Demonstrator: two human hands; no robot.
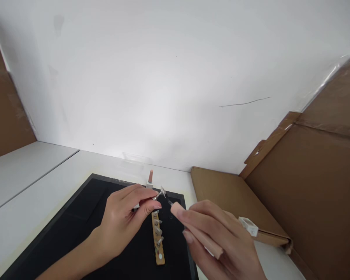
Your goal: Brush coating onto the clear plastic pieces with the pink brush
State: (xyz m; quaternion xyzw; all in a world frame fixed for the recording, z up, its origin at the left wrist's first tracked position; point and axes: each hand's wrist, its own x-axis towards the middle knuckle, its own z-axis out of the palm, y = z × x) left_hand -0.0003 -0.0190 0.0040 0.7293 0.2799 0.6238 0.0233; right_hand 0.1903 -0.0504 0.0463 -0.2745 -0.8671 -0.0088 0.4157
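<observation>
Between its thumb and fingers, my left hand (128,212) pinches a small shiny clip-like piece (156,196) with a pale, clear tip (163,191). My right hand (218,237) grips a pink-handled brush (196,232). The brush's dark, thin end is at or very near the clear tip; whether they touch is hard to tell. Just below, on the black mat (76,229), lies a narrow tan strip (160,256) bearing several small clips with clear pieces and a white dot at its near end.
A pink-topped bottle (150,178) stands behind my left hand. A clear tray (134,158) is near the white wall (163,77). To the right are a flat cardboard box (221,190), a small white container (248,226) and a tall cardboard panel (317,175).
</observation>
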